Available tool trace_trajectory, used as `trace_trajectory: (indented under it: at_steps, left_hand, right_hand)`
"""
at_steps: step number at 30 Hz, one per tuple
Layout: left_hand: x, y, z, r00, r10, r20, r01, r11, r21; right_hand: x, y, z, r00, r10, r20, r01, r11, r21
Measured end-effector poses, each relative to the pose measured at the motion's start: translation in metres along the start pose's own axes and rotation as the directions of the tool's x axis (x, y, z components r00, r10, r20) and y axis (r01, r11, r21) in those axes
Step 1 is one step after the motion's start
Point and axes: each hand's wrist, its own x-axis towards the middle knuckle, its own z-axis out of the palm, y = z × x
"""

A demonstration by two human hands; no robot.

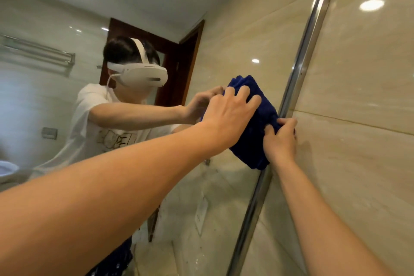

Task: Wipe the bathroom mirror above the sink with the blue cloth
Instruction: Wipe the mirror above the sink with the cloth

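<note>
I am mid-wipe at the mirror's [156, 18] right edge, against the metal frame [300, 69]. My left hand [228, 116] presses flat, fingers spread, on the blue cloth [253, 141]; my right hand [281, 139] pinches its right side. Next, I judge, I should sweep left across unwiped glass, keeping pressure even.

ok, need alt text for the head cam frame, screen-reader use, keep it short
Both hands hold a folded blue cloth against the right edge of a bathroom mirror: the left hand presses flat on it, the right hand grips its lower right corner beside the metal mirror frame. The mirror reflects the person, wearing a white headset, and beige wall tiles lie right of the frame.
</note>
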Motion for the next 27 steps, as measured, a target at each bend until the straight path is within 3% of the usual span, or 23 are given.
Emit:
trace_trajectory:
  at_steps: [3, 9, 13, 18, 23, 27]
  left_hand:
    - [-0.016, -0.023, -0.006, 0.999, -0.003, -0.037, 0.003, 1.000, 0.006]
    - [-0.095, -0.106, -0.041, 0.977, -0.135, -0.163, 0.161, 0.974, 0.157]
    - [-0.100, -0.110, -0.043, 0.964, -0.194, -0.184, 0.220, 0.966, 0.136]
    - [-0.058, -0.065, -0.023, 0.984, -0.134, -0.121, 0.144, 0.986, 0.079]
    - [-0.014, -0.002, -0.001, 0.997, -0.077, 0.002, 0.077, 0.996, -0.050]
    - [-0.017, -0.007, 0.009, 0.999, -0.052, -0.016, 0.051, 0.998, -0.043]
  right_hand:
    - [-0.021, -0.016, 0.013, 0.999, -0.046, -0.007, 0.046, 0.999, 0.014]
    - [-0.076, -0.075, 0.059, 0.929, -0.353, 0.111, 0.358, 0.933, -0.038]
    - [-0.081, -0.079, 0.062, 0.901, -0.402, 0.163, 0.413, 0.910, -0.040]
    - [-0.027, -0.041, 0.022, 0.935, -0.263, 0.236, 0.270, 0.963, 0.003]
    - [-0.004, -0.005, 0.001, 0.989, -0.060, 0.133, 0.064, 0.998, -0.028]
    - [-0.010, 0.002, 0.012, 0.999, 0.021, 0.037, -0.021, 1.000, -0.004]
